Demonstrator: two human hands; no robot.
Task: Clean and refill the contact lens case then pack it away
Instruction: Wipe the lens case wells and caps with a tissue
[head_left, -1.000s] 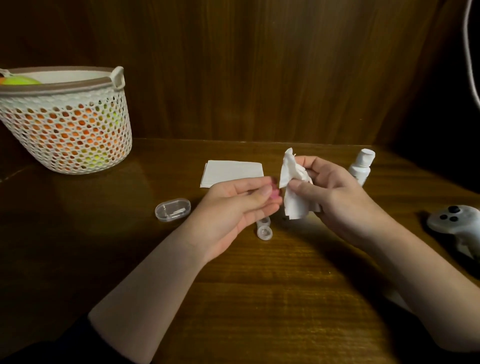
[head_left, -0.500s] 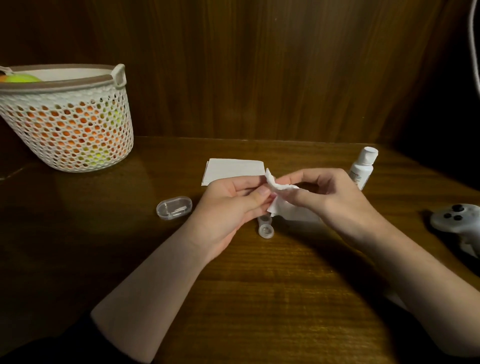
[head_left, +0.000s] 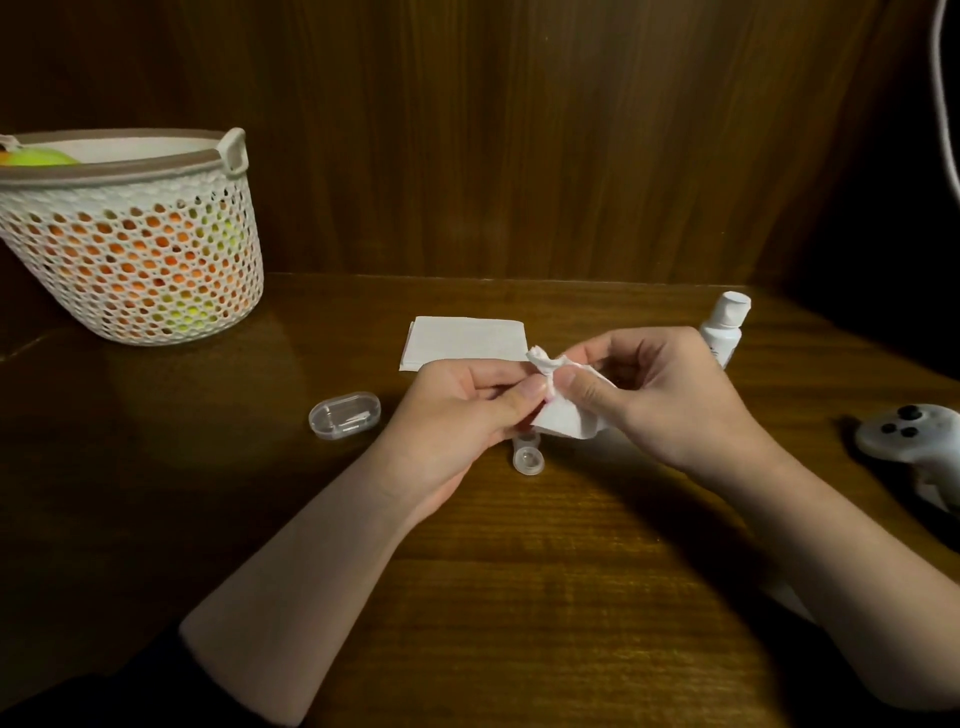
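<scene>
I see a dark wood-panelled wall (head_left: 519, 130) closing the scene off behind, and a wooden tabletop (head_left: 519, 597) with strong grain running across it; the light is dim and warm. Far left on it stands a white perforated basket (head_left: 130, 234) with orange and green things inside. At the right edge lies a white game controller (head_left: 909, 431), and a white cable (head_left: 943, 93) hangs in the top right corner. A folded white napkin (head_left: 465, 340) lies flat at the centre back, a small white bottle (head_left: 724, 327) stands upright just behind my right hand, and a clear oval box (head_left: 344, 414) sits left of my left hand.

My right hand (head_left: 660, 400) pinches a crumpled tissue (head_left: 563, 410), twisted to a point at its top. My left hand (head_left: 462, 410) curls round something small pressed against that tissue; I judge it part of the contact lens case, but the fingers hide it. One clear round piece of the contact lens case (head_left: 528, 460) rests on the tabletop just below both hands.

The risks, as I judge them: the tissue could shed lint inside the part being wiped, the small part could slip from my pinch, and a wrist could knock the loose piece or the bottle.
</scene>
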